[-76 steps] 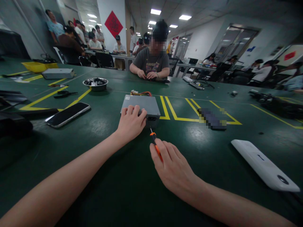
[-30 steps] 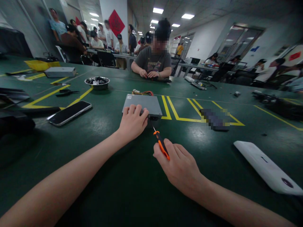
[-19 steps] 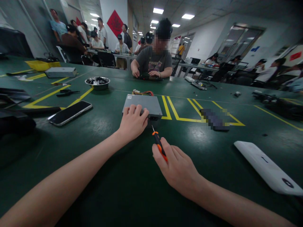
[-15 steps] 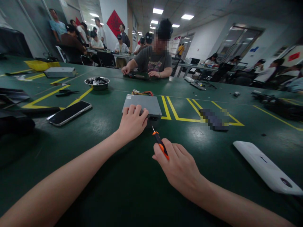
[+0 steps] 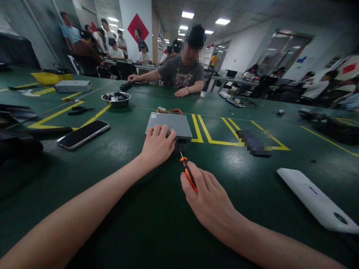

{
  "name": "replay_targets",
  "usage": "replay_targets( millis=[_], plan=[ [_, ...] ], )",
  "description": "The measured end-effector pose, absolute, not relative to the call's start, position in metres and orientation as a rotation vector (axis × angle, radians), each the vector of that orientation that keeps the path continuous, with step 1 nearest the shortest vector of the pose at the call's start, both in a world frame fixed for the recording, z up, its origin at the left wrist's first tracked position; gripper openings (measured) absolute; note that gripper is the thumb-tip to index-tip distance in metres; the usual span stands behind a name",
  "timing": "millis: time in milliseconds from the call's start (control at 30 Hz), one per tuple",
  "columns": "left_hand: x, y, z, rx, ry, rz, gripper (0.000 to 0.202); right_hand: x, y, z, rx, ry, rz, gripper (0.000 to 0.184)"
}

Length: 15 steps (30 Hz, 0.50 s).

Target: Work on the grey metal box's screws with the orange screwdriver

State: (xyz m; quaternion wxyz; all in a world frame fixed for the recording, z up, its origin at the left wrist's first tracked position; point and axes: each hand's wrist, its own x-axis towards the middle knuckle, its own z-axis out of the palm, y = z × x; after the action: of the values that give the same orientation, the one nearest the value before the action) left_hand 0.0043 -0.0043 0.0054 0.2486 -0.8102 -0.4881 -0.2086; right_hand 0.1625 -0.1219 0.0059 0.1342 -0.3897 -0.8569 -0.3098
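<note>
Two bare hands reach over the green desk (image 5: 157,231), both yours. Your left hand (image 5: 158,145) is half open, its fingers bent and a little spread on the top of a grey metal box (image 5: 175,121) near its front edge; you cannot tell from this view whether it grips the box or only presses on it. That box lies flat on the desk ahead of you, with a black socket (image 5: 183,141) in its near face, just right of your left thumb, and a bundle of coloured cables (image 5: 171,111) at its far side.

Your right hand (image 5: 209,194) is closed around the orange-and-black handle of a screwdriver (image 5: 187,172). Its thin shaft slants forward to the lower front of the box, too fine at the tip to say whether it touches.

To your left lie a phone (image 5: 84,134) with its dark screen up and, farther off, a metal bowl (image 5: 116,104) holding small dark and pale pieces. To your right, well apart from the box, is a long white device (image 5: 314,198). Yellow tape (image 5: 224,142) marks the desk beside the box. Across from you, a person in a grey shirt (image 5: 185,73) stretches one arm toward a dark object (image 5: 126,86).
</note>
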Motion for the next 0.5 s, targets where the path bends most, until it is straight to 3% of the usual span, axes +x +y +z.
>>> replay_targets(
  millis=[267,500],
  plan=[
    [0.0037,-0.0045,0.0054,-2.195,-1.324,-0.554,0.031,0.1659,-0.1175,0.0095,-1.072,-2.421,-0.939,0.019],
    [0.0033,-0.0047,0.0057,-2.193,-1.329,-0.556,0.030,0.1625,-0.1206,0.0083,-0.978,-2.492,-0.887,0.028]
  ],
)
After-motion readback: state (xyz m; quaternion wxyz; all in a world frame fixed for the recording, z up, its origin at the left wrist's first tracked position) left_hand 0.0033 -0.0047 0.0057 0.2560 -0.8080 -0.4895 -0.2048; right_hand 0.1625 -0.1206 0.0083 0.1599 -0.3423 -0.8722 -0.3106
